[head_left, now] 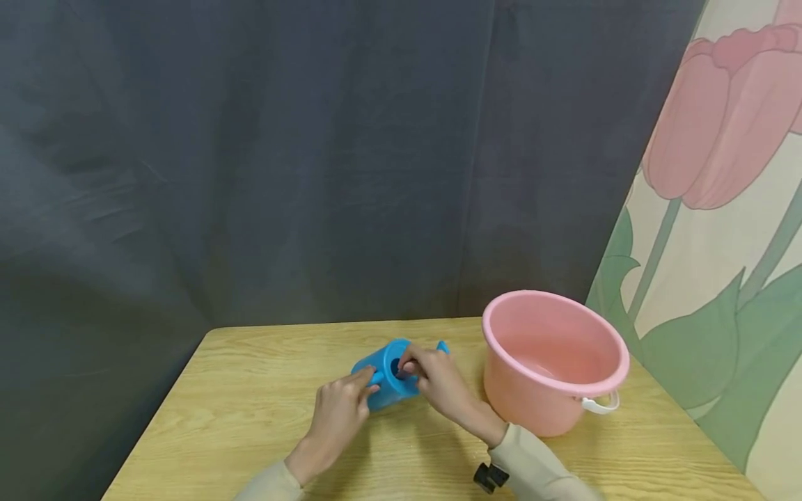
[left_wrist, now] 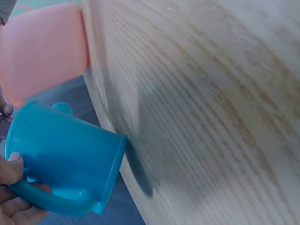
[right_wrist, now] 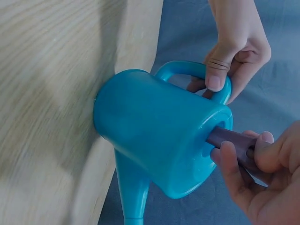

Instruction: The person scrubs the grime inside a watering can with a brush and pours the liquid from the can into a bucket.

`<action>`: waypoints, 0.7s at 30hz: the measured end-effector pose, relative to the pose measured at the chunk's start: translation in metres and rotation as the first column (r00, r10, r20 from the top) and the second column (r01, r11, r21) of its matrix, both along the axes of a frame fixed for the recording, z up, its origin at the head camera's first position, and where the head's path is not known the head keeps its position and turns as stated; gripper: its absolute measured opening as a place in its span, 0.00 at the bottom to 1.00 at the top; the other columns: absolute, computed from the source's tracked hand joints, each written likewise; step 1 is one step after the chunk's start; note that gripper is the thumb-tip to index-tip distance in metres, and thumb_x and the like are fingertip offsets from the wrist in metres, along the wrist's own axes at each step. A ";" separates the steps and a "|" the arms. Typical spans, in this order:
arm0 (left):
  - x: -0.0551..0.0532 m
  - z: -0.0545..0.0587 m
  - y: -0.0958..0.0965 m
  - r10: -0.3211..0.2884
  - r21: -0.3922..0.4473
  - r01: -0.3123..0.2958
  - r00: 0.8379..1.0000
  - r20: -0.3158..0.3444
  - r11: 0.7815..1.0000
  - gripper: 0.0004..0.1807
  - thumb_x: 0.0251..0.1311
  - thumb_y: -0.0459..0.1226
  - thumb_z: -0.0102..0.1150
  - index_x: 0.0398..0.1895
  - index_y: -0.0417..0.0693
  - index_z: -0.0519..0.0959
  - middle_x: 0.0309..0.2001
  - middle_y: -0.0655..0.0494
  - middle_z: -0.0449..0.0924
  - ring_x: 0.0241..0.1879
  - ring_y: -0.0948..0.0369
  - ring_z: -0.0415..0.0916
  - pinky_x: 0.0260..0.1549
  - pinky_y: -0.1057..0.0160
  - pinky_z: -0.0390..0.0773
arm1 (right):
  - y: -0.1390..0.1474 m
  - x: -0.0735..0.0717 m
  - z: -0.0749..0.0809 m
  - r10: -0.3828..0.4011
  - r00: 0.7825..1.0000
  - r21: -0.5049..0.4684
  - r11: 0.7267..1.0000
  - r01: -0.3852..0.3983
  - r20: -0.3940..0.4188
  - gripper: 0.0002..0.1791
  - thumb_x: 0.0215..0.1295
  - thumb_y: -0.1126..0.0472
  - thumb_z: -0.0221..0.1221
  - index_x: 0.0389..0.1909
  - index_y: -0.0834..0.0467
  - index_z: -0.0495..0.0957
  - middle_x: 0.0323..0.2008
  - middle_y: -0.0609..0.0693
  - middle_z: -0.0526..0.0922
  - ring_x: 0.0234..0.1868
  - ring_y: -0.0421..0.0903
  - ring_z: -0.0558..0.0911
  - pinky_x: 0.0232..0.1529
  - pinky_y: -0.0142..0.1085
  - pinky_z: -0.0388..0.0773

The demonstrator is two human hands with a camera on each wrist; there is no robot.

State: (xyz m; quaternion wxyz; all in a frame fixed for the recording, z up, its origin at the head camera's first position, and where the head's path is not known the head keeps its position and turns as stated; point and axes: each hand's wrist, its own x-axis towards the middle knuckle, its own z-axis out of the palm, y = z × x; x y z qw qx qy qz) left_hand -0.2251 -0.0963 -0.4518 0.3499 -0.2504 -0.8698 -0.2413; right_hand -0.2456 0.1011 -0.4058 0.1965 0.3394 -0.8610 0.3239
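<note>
A blue watering can [head_left: 390, 398] is at mid-table, tilted, its base close over the tabletop in the left wrist view. My left hand [head_left: 338, 410] grips its loop handle [right_wrist: 185, 68], thumb on top and fingers curled beneath. In the right wrist view the spout [right_wrist: 132, 183] points away on the side opposite the handle. My right hand [head_left: 446, 386] pinches a smooth, purplish-brown stick-like piece [right_wrist: 234, 143] with a hole near its outer end. Its other end goes into the can's round top opening and is hidden inside.
A pink bucket [head_left: 526, 402] with a white handle [head_left: 600, 403] stands to the right of the can, close beside my right forearm. The light wooden table [head_left: 250, 417] ends at a dark curtain [head_left: 313, 174] behind. A wall painted with tulips [head_left: 720, 278] borders the right side.
</note>
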 end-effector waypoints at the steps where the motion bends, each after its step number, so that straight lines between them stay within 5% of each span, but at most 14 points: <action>1: 0.000 0.000 0.000 0.000 0.002 0.000 1.000 -0.001 1.000 0.07 0.53 0.31 0.73 0.34 0.42 0.84 0.33 0.47 0.87 0.25 0.56 0.84 0.18 0.64 0.79 | 0.000 0.000 0.001 0.002 1.000 -0.002 1.000 -0.002 0.004 0.09 0.65 0.74 0.59 0.31 0.57 0.78 0.30 0.50 0.85 0.31 0.42 0.83 0.34 0.35 0.80; 8: -0.003 -0.002 0.000 0.002 0.020 -0.002 1.000 -0.018 1.000 0.07 0.53 0.31 0.72 0.32 0.43 0.83 0.30 0.50 0.86 0.24 0.57 0.84 0.17 0.63 0.79 | 0.009 0.000 0.018 0.039 0.997 -0.052 0.998 -0.036 0.067 0.10 0.64 0.77 0.58 0.30 0.59 0.80 0.28 0.51 0.85 0.24 0.46 0.81 0.24 0.30 0.76; 14: -0.005 -0.003 -0.002 0.004 0.035 -0.003 1.000 -0.026 0.999 0.08 0.52 0.31 0.72 0.36 0.41 0.85 0.33 0.50 0.87 0.28 0.57 0.85 0.19 0.61 0.80 | 0.017 -0.001 0.034 0.063 0.994 -0.090 0.994 -0.054 0.091 0.10 0.66 0.74 0.59 0.28 0.59 0.83 0.28 0.50 0.86 0.25 0.48 0.84 0.28 0.30 0.79; 21: -0.004 -0.002 -0.003 -0.001 0.028 0.001 1.000 -0.005 1.000 0.08 0.52 0.30 0.73 0.36 0.40 0.85 0.34 0.48 0.87 0.29 0.55 0.86 0.20 0.61 0.81 | 0.009 -0.002 0.019 0.044 0.998 0.034 0.998 -0.045 0.035 0.08 0.66 0.70 0.61 0.28 0.58 0.84 0.26 0.49 0.85 0.22 0.38 0.77 0.25 0.28 0.75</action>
